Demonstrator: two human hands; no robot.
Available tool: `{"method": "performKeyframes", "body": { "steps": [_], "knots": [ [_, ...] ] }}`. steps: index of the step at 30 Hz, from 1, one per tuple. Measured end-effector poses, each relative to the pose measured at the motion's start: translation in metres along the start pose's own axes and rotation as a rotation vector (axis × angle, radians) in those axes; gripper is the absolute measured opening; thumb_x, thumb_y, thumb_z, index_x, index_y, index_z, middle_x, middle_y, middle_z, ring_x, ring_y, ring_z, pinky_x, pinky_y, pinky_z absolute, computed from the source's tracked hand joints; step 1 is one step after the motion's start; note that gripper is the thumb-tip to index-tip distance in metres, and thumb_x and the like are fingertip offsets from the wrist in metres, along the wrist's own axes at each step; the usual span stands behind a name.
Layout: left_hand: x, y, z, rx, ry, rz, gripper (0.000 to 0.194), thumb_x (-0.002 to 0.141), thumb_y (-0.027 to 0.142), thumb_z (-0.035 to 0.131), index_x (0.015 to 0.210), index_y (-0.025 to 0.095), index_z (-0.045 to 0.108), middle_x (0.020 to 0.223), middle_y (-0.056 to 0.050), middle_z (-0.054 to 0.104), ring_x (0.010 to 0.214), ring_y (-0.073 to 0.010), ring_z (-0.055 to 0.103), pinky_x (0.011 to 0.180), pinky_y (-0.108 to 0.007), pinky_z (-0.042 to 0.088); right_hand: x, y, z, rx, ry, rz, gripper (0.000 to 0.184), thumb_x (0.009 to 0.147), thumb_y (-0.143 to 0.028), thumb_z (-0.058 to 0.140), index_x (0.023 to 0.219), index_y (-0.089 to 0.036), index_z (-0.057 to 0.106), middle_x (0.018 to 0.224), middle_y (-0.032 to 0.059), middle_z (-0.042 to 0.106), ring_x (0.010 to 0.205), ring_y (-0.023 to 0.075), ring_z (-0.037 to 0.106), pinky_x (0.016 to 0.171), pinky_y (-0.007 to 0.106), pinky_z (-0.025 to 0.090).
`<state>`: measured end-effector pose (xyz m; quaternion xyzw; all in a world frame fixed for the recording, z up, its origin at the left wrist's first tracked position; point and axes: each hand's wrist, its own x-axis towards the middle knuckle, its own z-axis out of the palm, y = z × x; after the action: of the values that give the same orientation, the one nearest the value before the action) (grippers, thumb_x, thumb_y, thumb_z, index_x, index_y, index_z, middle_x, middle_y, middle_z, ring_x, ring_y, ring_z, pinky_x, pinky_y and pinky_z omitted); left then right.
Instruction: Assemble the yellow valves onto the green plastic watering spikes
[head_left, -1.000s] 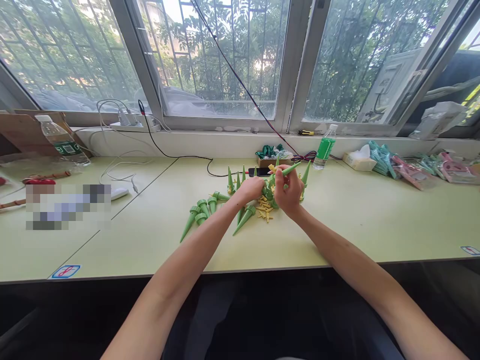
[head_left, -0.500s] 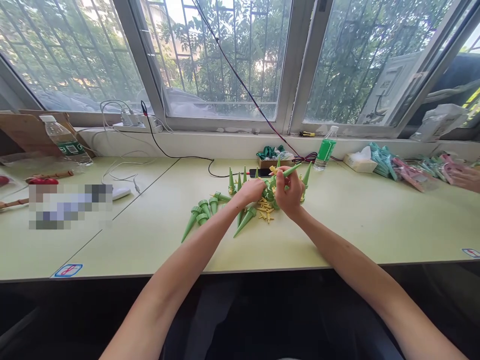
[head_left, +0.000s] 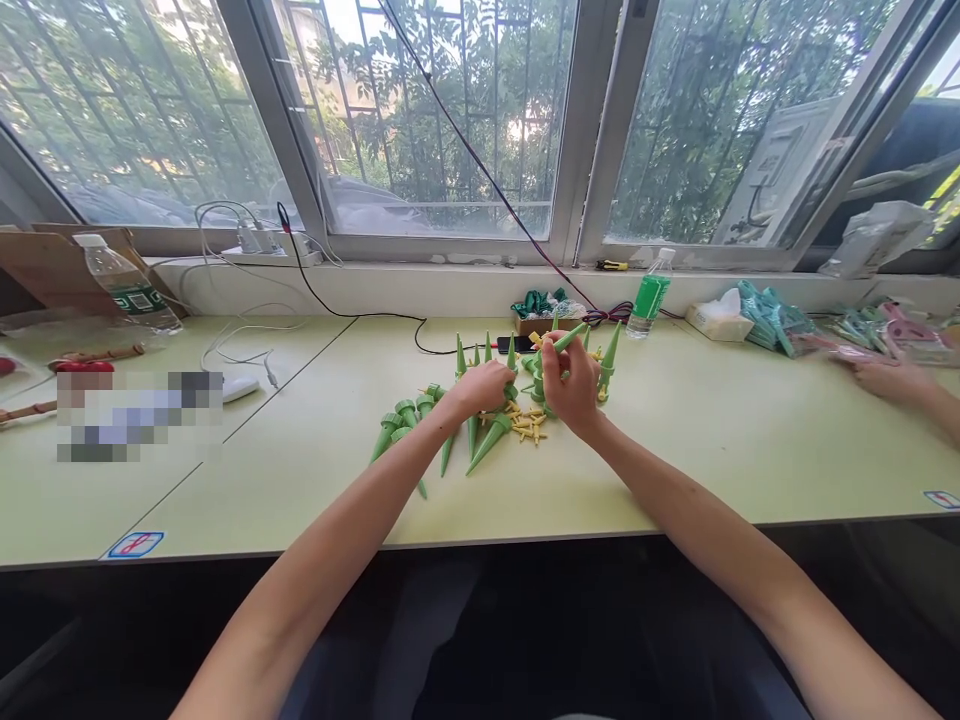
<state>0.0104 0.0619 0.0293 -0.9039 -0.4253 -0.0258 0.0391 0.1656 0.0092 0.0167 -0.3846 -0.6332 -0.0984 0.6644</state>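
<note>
My right hand (head_left: 576, 380) is closed around a green plant watering spike (head_left: 571, 337), its tip pointing up to the right and a yellow piece showing at its other end. My left hand (head_left: 484, 388) has its fingers curled over the pile, beside a green ribbed part; what they hold is hidden. Small yellow valve pieces (head_left: 529, 424) lie in a heap between and below the hands. Several loose green spikes (head_left: 491, 443) lie around my left forearm. Other spikes (head_left: 611, 362) stand upright behind and beside both hands.
A small box (head_left: 551, 325) and a dark phone (head_left: 514, 345) sit behind the pile, with a water bottle (head_left: 649, 295) to their right. Tissues (head_left: 720, 318) and bagged goods (head_left: 772, 322) line the back right. Another person's hand (head_left: 896, 385) reaches in at the right edge.
My left hand has shifted slightly left and toward me, away from my right hand. My right hand stays on the spike. Another person's hand has come in from the right onto a pink bagged item.
</note>
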Motion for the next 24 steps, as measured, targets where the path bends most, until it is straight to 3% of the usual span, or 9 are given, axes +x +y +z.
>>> {"method": "performKeyframes", "body": {
  "steps": [6,10,13,16,19,22,24],
  "knots": [
    [-0.003,-0.002,-0.010,-0.115,0.003,-0.038,0.040,0.074,0.002,0.051,0.102,0.020,0.073,0.094,-0.008,0.073,0.093,-0.0223,0.065,0.073,-0.027,0.049,-0.002,0.003,0.002,0.041,-0.052,-0.016,0.019,0.099,-0.036,0.050,0.094,-0.019,0.057,0.075,0.0000,0.064,0.047,0.0075,0.052,0.049,0.022,0.041],
    [-0.006,-0.001,-0.020,-0.261,0.111,-0.027,0.037,0.079,0.005,0.048,0.103,0.020,0.073,0.096,-0.006,0.074,0.092,-0.0194,0.065,0.082,-0.028,0.050,-0.002,0.004,0.002,0.032,-0.065,0.027,0.024,0.098,-0.042,0.051,0.095,-0.019,0.057,0.077,0.0007,0.065,0.047,0.0076,0.052,0.048,0.022,0.040],
    [-0.015,0.000,-0.031,-0.492,0.190,0.023,0.029,0.084,0.019,0.055,0.108,0.021,0.070,0.105,-0.003,0.073,0.089,-0.0158,0.065,0.083,-0.027,0.050,-0.002,0.004,0.001,0.023,-0.081,0.050,0.027,0.097,-0.046,0.053,0.093,-0.019,0.057,0.075,-0.0004,0.065,0.045,0.0074,0.049,0.047,0.022,0.038],
    [-0.024,0.006,-0.039,-0.644,0.228,0.088,0.046,0.078,0.037,0.069,0.120,0.021,0.061,0.113,-0.003,0.070,0.074,-0.0111,0.062,0.071,-0.024,0.051,-0.002,0.004,0.001,-0.006,-0.095,0.038,0.027,0.096,-0.046,0.055,0.090,-0.020,0.058,0.068,-0.0022,0.062,0.047,0.0088,0.050,0.051,0.023,0.040],
    [-0.029,0.017,-0.040,-0.563,0.393,0.042,0.040,0.080,0.042,0.069,0.111,0.018,0.062,0.110,-0.004,0.069,0.068,-0.0096,0.059,0.071,-0.025,0.049,-0.001,0.002,0.002,-0.019,-0.099,0.023,0.027,0.096,-0.045,0.055,0.087,-0.020,0.058,0.067,-0.0019,0.061,0.050,0.0104,0.052,0.055,0.024,0.042],
    [-0.030,0.027,-0.034,-0.484,0.618,-0.001,0.041,0.081,0.034,0.068,0.118,0.018,0.060,0.114,-0.006,0.066,0.067,-0.0089,0.057,0.076,-0.026,0.048,-0.002,0.001,0.004,-0.032,-0.106,0.022,0.029,0.098,-0.045,0.052,0.084,-0.020,0.058,0.067,-0.0016,0.060,0.052,0.0109,0.051,0.056,0.024,0.042],
    [-0.029,0.031,-0.029,-0.467,0.679,0.008,0.036,0.085,0.031,0.064,0.119,0.019,0.061,0.115,-0.006,0.063,0.063,-0.0071,0.054,0.074,-0.025,0.047,-0.004,0.002,0.007,-0.045,-0.116,0.031,0.031,0.099,-0.045,0.049,0.082,-0.020,0.057,0.065,-0.0020,0.058,0.052,0.0111,0.051,0.056,0.024,0.042]
  ]
}}
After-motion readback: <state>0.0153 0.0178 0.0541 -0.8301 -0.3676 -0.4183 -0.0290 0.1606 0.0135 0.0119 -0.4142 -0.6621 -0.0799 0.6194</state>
